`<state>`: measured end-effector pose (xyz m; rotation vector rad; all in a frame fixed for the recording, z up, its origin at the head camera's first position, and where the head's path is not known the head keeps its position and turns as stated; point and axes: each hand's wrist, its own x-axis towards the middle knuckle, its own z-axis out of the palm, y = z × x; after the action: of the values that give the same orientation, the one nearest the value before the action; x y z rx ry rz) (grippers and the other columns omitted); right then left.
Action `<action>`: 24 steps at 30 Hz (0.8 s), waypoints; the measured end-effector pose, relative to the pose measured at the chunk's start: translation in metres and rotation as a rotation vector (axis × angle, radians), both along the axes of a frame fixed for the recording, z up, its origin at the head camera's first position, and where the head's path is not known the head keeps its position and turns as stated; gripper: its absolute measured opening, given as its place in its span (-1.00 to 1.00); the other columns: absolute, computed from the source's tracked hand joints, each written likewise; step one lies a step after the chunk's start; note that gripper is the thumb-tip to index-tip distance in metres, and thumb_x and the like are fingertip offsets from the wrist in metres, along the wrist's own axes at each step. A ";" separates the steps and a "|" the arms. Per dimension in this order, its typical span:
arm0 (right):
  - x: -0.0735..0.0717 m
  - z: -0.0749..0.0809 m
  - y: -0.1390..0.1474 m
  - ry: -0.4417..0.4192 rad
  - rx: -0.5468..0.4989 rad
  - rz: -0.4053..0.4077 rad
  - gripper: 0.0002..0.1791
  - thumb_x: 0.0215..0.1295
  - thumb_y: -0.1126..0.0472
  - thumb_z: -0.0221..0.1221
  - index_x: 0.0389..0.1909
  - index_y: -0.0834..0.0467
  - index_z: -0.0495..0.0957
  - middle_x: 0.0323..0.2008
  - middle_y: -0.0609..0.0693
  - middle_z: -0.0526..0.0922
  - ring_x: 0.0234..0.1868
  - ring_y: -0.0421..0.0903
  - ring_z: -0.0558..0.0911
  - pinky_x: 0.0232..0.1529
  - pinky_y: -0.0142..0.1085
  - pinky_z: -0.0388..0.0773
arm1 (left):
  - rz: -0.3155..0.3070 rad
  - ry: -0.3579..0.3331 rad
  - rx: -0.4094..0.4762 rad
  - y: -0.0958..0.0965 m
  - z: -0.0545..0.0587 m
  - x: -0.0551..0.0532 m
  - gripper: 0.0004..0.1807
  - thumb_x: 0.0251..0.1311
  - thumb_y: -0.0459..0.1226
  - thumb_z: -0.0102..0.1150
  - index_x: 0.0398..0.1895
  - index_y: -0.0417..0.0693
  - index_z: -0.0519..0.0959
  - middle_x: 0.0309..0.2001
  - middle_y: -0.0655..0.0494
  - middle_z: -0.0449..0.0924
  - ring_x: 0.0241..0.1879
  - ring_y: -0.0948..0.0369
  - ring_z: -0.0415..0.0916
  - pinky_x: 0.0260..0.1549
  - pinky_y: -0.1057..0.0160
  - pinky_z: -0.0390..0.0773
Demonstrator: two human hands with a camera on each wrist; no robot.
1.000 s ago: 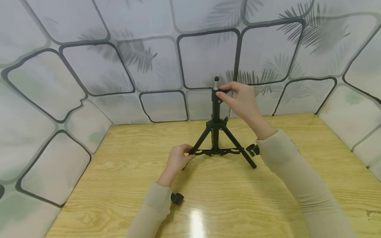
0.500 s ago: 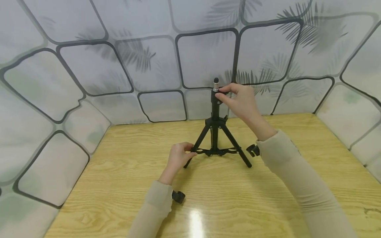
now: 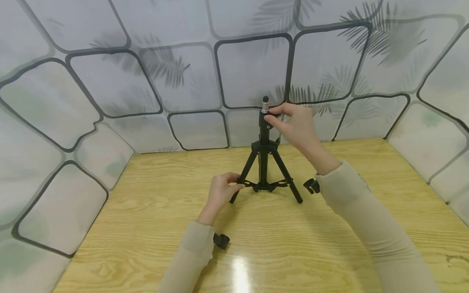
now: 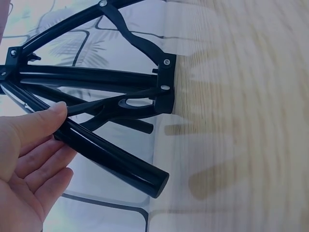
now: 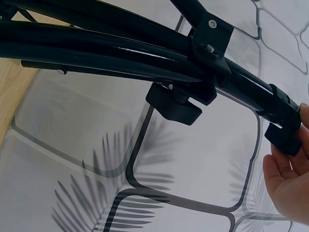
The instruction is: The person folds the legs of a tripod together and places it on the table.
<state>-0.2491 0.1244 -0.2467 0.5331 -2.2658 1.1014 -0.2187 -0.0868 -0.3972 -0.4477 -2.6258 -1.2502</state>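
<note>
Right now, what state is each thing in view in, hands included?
Black metal tripod stand: upright, legs partly spread.
Silver metal tip with black cap: protruding from the top.
Black plastic upper knob: gripped; tightness unclear.
Black plastic lower knob: untouched; tightness unclear.
Left hand: pinching one leg.
Right hand: gripping the upper knob.

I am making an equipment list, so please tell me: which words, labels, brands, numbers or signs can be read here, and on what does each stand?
None: no readable text shows in any view. The black tripod and the table show no lettering; the backdrop bears leaf and line patterns, not letters.
</note>
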 end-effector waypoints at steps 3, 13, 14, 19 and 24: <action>0.000 -0.001 0.000 0.002 0.004 -0.007 -0.76 0.09 0.12 0.23 -0.33 0.22 0.63 -0.34 0.07 0.65 -0.37 -0.08 0.56 -0.43 -0.36 0.28 | -0.002 0.001 0.017 0.001 -0.001 -0.001 -0.71 -0.10 -0.33 0.32 -0.25 -0.27 0.58 -0.31 -0.05 0.61 -0.25 0.10 0.56 -0.37 0.30 0.54; 0.001 -0.002 0.000 0.000 0.011 -0.013 -0.76 0.08 0.12 0.24 -0.32 0.21 0.63 -0.33 0.05 0.65 -0.34 -0.10 0.57 -0.39 -0.31 0.35 | 0.001 0.026 0.051 0.006 -0.002 -0.004 -0.71 -0.11 -0.33 0.33 -0.27 -0.27 0.58 -0.32 -0.05 0.62 -0.28 0.12 0.57 -0.41 0.36 0.54; 0.001 -0.002 0.000 0.002 0.011 -0.013 -0.76 0.08 0.12 0.24 -0.32 0.21 0.63 -0.33 0.05 0.65 -0.34 -0.10 0.57 -0.39 -0.31 0.35 | 0.002 0.030 0.053 0.006 -0.003 -0.004 -0.71 -0.11 -0.33 0.33 -0.28 -0.27 0.58 -0.33 -0.05 0.62 -0.29 0.13 0.57 -0.41 0.37 0.54; 0.001 -0.002 -0.001 0.005 0.004 -0.009 -0.76 0.09 0.12 0.23 -0.32 0.22 0.63 -0.33 0.07 0.64 -0.32 -0.08 0.57 -0.37 -0.29 0.36 | 0.010 0.044 0.062 0.009 -0.003 -0.006 -0.72 -0.12 -0.32 0.34 -0.29 -0.26 0.59 -0.33 -0.04 0.62 -0.31 0.15 0.57 -0.39 0.37 0.54; 0.001 -0.002 -0.001 0.002 -0.003 -0.004 -0.76 0.09 0.13 0.23 -0.32 0.23 0.63 -0.33 0.08 0.64 -0.30 -0.06 0.57 -0.30 -0.22 0.40 | 0.018 0.030 0.072 0.011 -0.002 -0.007 -0.72 -0.13 -0.31 0.34 -0.30 -0.26 0.59 -0.34 -0.04 0.62 -0.32 0.15 0.57 -0.41 0.39 0.53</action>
<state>-0.2483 0.1237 -0.2483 0.5282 -2.2623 1.1025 -0.2258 -0.0757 -0.3988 -0.4262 -2.5454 -1.3172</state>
